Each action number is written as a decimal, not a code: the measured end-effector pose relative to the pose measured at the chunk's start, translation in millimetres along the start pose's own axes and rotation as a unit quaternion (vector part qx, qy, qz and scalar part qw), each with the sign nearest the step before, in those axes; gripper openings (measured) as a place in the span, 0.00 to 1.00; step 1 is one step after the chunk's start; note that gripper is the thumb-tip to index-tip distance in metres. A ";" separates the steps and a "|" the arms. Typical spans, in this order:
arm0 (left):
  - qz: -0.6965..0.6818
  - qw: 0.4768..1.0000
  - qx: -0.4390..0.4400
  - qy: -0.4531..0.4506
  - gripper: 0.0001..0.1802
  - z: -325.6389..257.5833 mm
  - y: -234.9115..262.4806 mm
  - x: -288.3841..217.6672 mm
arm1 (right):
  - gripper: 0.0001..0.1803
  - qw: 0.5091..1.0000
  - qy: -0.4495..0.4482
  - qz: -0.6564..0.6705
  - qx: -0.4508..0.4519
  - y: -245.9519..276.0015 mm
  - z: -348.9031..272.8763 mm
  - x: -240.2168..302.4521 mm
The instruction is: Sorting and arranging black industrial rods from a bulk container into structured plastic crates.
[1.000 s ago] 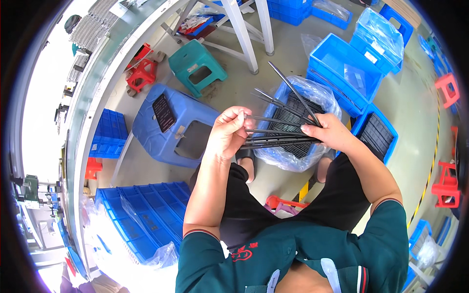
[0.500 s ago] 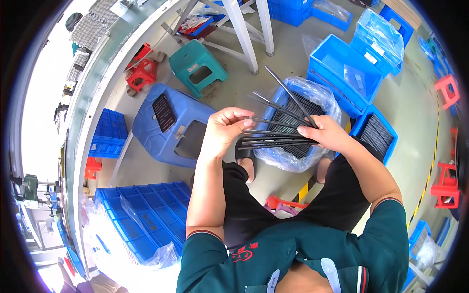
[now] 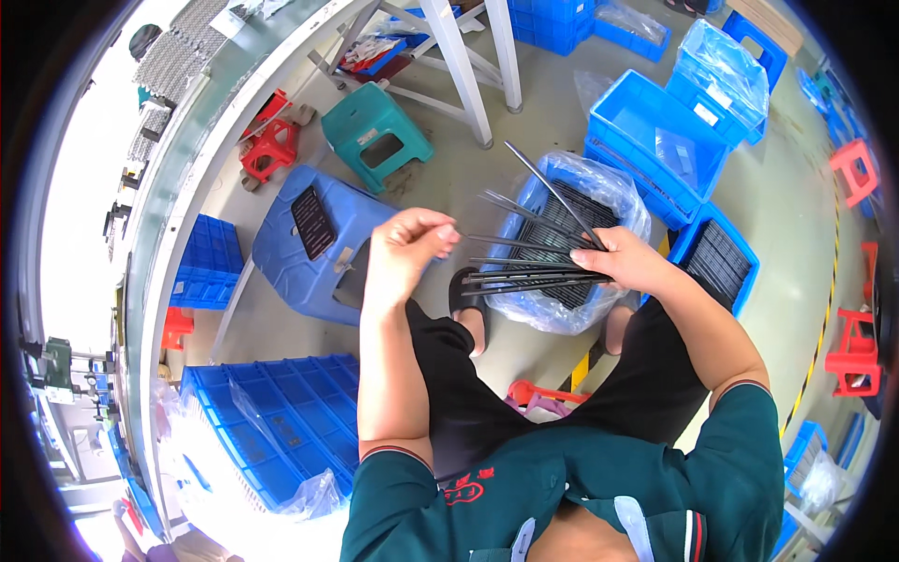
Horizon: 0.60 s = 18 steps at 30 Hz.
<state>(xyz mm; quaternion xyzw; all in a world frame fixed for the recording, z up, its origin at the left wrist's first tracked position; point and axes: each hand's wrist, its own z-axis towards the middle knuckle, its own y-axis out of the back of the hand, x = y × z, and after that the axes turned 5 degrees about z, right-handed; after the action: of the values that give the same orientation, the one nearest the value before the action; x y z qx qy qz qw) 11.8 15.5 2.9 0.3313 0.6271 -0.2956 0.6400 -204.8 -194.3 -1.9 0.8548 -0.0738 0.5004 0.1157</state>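
Note:
My right hand grips a fanned bundle of thin black rods by one end. Most of their free ends point left; one longer rod rises toward the far side. Just left of the fan, my left hand is closed in a pinch, apart from the rod tips. Whatever lies between its fingertips, if anything, is too small to make out. Beneath the rods is a blue bin lined with clear plastic, holding many similar black rods in rows.
At the left stands a blue stool with a dark flat rectangular piece on it. A green stool is beyond. Blue crates stack at the far right, and another bin holds black pieces. Lidded blue boxes sit near left.
My left hand has drawn back to the left, away from the rod tip it was touching. The right hand stays nearly in place, still gripping the bundle.

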 end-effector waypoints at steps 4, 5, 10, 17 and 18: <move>-0.059 0.998 -0.021 0.001 0.08 5.0 -0.8 -1.3 | 0.13 0.989 -0.017 0.107 0.104 1.7 0.0 -7.8; -0.086 0.996 -0.003 0.006 0.09 5.7 -1.6 -0.7 | 0.13 0.978 -0.015 0.140 0.153 2.6 0.5 -9.9; -0.151 0.987 0.051 0.020 0.09 7.4 -4.5 5.2 | 0.14 0.968 -0.036 0.166 0.187 -6.3 -4.4 -3.4; -0.151 0.985 0.078 0.016 0.07 5.3 -1.2 7.2 | 0.15 0.974 -0.038 0.112 0.195 -5.5 -5.8 0.7; -0.158 0.984 0.081 0.015 0.07 5.5 -2.0 7.5 | 0.15 0.974 -0.036 0.110 0.196 -4.8 -6.4 0.2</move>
<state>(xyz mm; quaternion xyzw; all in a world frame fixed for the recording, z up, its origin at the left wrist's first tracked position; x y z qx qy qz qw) 13.8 10.3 -4.7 0.2831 0.6552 -0.4374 0.5470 -208.9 -187.9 0.8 0.8648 -0.0716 0.4840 -0.1127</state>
